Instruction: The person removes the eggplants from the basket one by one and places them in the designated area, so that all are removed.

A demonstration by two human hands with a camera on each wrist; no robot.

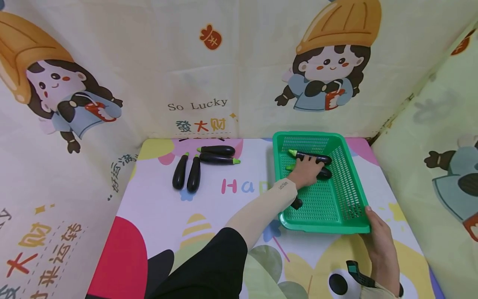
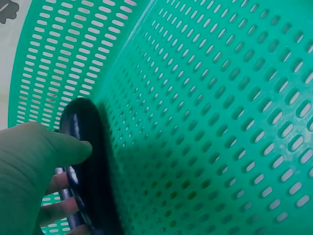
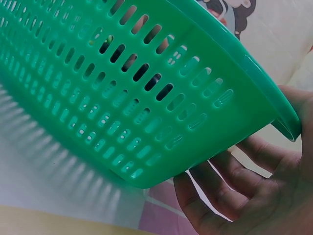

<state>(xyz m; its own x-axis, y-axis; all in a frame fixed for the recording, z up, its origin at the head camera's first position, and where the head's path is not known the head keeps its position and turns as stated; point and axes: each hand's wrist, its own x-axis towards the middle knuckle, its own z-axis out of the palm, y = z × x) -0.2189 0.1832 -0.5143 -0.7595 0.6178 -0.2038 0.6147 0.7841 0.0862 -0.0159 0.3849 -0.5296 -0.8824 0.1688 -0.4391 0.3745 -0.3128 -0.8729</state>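
Nearest, the right hand [image 1: 381, 243], with a black strap [image 1: 360, 275] at its wrist, grips the near right corner of the green basket [image 1: 328, 228], thumb at the rim and fingers underneath. The basket is on the right part of the patterned counter [image 1: 157, 203].

Inside it, toward the near left corner, lies one eggplant [image 1: 297, 203], partly hidden by the left forearm. Farther in, the left hand [image 1: 306, 171] is clamped on an eggplant, thumb on one side and fingers on the other. It seems to be the nearer eggplant [image 1: 324, 173] of a pair; the farther eggplant [image 1: 325, 160] lies just beyond, close to the fingers.

Well to the left of the basket, four more lie on the counter: two upright eggplants [image 1: 180, 172] [image 1: 193, 174] in the frame, side by side, and two crosswise eggplants [image 1: 219, 159] [image 1: 216, 150] near the back edge. A printed cloth [image 1: 149, 62] hangs behind.

The work looks partway along: three eggplants show in the basket and four outside it. The held one remains within the basket walls; whether it is arriving or leaving, I cannot tell.
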